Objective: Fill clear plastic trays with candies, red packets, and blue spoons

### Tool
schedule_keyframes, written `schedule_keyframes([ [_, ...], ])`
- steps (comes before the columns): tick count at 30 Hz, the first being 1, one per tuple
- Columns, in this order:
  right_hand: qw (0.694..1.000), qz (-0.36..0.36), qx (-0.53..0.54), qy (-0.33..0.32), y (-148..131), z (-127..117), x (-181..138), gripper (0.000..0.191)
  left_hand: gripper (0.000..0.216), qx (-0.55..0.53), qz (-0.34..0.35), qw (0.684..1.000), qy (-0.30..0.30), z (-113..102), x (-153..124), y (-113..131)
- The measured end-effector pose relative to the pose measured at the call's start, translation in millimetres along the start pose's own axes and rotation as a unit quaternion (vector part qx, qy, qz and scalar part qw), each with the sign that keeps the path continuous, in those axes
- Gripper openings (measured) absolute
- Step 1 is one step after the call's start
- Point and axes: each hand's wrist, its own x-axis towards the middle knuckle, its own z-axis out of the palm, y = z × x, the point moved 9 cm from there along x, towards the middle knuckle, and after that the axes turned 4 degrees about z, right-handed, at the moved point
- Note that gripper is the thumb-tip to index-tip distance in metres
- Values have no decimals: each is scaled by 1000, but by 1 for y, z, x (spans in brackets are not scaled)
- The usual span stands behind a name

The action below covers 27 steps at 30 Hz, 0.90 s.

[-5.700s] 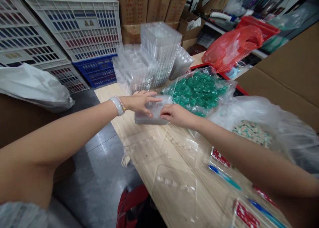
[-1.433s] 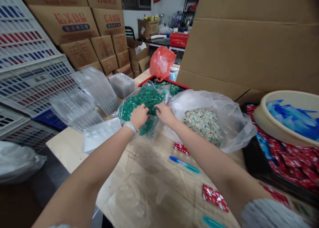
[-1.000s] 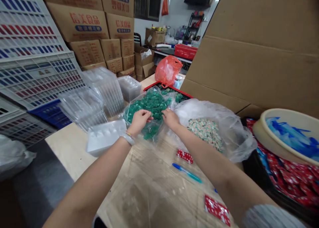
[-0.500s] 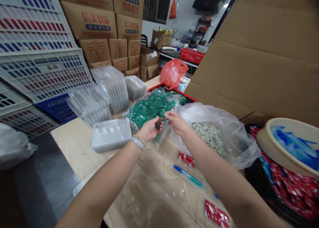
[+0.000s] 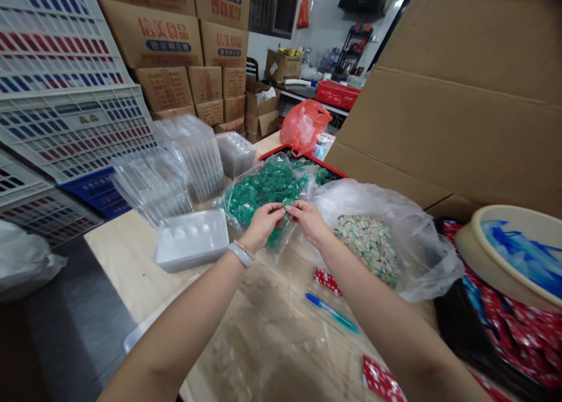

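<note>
My left hand and my right hand meet at the fingertips over the near edge of a clear plastic bag. Both are closed in a pinch. Whatever lies between the fingertips is too small to make out. Just beyond them, the bag is full of green pieces. To the right of my right hand, a larger translucent bag holds many small pale strips with green and orange. Under my right forearm lie a red packet with white spots and a blue pen.
Clear plastic trays are stacked left of the green pieces, with a white tray in front. A red bag stands behind. At right, a cream basin with blue items rests over red packets. A cardboard sheet leans behind.
My fingertips have come together; a small gap showed between the hands before. The left fingers have turned inward. The view has shifted slightly.
</note>
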Motion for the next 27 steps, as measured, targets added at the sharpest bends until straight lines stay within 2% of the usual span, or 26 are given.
schedule_keyframes([
  [2, 997, -48, -60, 31, -6, 0, 2, 21, 11, -13, -47, 999, 0, 1, 0, -6],
  [5, 972, -127, -163, 113, -19, -4, 5, 14, 14, -35, -94, 995, 0, 5, -6, -9],
  [8, 957, -115, -198, 177, -21, -15, 10, 13, 17, -57, -103, 992, -36, 14, -18, -3],
  [9, 961, -91, -196, 172, -19, -17, 13, 14, 17, -67, -103, 991, -55, 16, -22, 0],
  [11, 977, -48, -178, 112, -15, -14, 16, 18, 12, -87, -104, 989, -63, 12, -26, 6],
  [13, 988, -27, -149, 31, -16, -5, 15, 23, 11, -79, -102, 992, -18, -4, -22, 10],
  [16, 987, -30, -154, -29, -24, 4, 6, 25, 21, 19, -80, 996, 42, -23, -8, 14],
  [18, 977, -43, -202, -50, -28, 12, 2, 25, 19, 122, -16, 992, 24, -19, 4, 24],
  [21, 939, -87, -331, -31, -33, 18, 1, 18, 16, 283, 150, 947, -4, 0, 8, 49],
  [23, 891, -121, -435, 36, -42, 9, 5, 15, 13, 336, 246, 909, 21, 9, -1, 66],
  [24, 866, -130, -477, 75, -48, 0, 9, 16, 13, 335, 268, 903, 39, 9, -6, 71],
  [25, 845, -132, -506, 113, -55, -13, 15, 19, 14, 312, 265, 911, 51, 6, -9, 73],
  [27, 816, -115, -538, 179, -71, -46, 33, 24, 19, 209, 180, 960, 38, -1, -9, 63],
])
